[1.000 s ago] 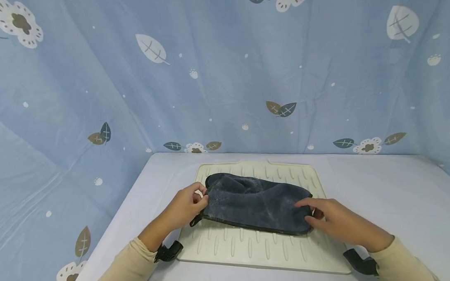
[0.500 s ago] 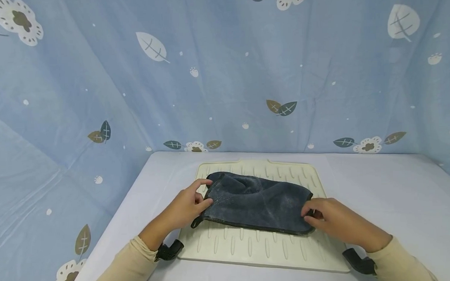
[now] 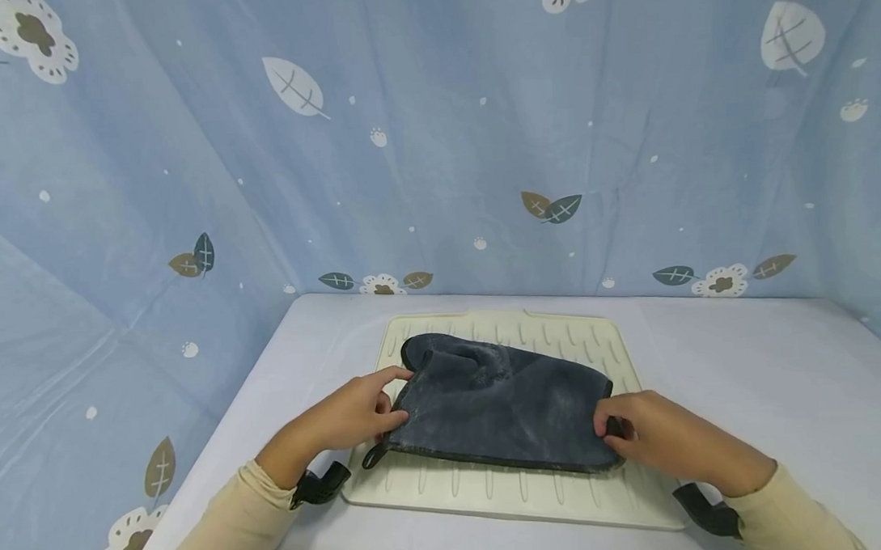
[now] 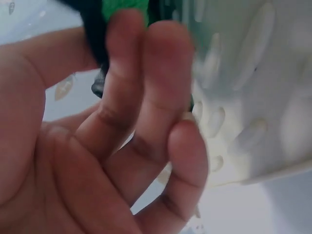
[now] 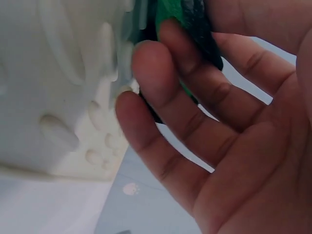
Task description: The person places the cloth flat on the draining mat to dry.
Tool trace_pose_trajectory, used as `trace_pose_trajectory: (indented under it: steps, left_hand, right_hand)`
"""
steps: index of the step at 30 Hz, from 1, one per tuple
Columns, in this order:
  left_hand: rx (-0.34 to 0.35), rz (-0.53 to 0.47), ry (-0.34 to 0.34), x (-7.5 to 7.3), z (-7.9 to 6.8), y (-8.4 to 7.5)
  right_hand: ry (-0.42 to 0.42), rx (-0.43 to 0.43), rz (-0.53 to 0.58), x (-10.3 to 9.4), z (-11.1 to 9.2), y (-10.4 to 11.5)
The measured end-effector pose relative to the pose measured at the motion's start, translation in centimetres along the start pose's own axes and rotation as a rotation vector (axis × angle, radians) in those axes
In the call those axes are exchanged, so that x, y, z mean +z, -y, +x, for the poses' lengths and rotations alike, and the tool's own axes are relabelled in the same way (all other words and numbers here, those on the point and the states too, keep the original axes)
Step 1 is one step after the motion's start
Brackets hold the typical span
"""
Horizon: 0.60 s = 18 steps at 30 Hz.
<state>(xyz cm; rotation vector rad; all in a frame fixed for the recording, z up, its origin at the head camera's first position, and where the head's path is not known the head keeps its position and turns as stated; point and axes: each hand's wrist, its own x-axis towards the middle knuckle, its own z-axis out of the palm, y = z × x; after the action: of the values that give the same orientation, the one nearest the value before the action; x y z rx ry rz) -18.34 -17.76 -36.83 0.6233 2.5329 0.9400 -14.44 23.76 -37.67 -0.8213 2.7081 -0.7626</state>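
A dark grey-blue cleaning cloth (image 3: 503, 410) with black edging lies folded and wrinkled above the ribbed cream mat (image 3: 492, 488). Its near edge is slightly raised. At the cloth's left edge my left hand (image 3: 350, 412) holds it between thumb and fingers, near a small black loop (image 3: 374, 455). My right hand (image 3: 650, 429) pinches the opposite edge by the right corner. Both wrist views show a green underside, seen as a green patch (image 4: 122, 7) behind the left fingers and a green strip (image 5: 168, 9) beside the right ones.
The mat rests on a table with a white cover (image 3: 750, 377). Blue curtains (image 3: 436, 146) with leaf and flower prints hang behind and at the sides. A black wrist mount (image 3: 320, 483) is on the left forearm and another mount (image 3: 707, 510) on the right.
Both hands have taken firmer hold of the cloth's side edges. The left side of the cloth has shifted left and toward me, and its near edge has come closer and lifted a little.
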Motion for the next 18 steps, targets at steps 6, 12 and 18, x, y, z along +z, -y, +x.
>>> trace_pose_trajectory:
  steps: [6,12,18]
  left_hand:
    - [-0.009,0.021,0.077,-0.07,-0.09,0.13]
    - [-0.018,0.021,0.116,-0.07,-0.11,0.16]
    - [-0.011,0.012,0.167,0.04,-0.33,0.13]
  right_hand:
    - [0.068,0.028,0.033,-0.02,-0.21,0.15]
    - [0.095,0.031,0.024,0.08,-0.38,-0.07]
    - [0.11,0.038,0.008,0.46,-0.45,-0.17]
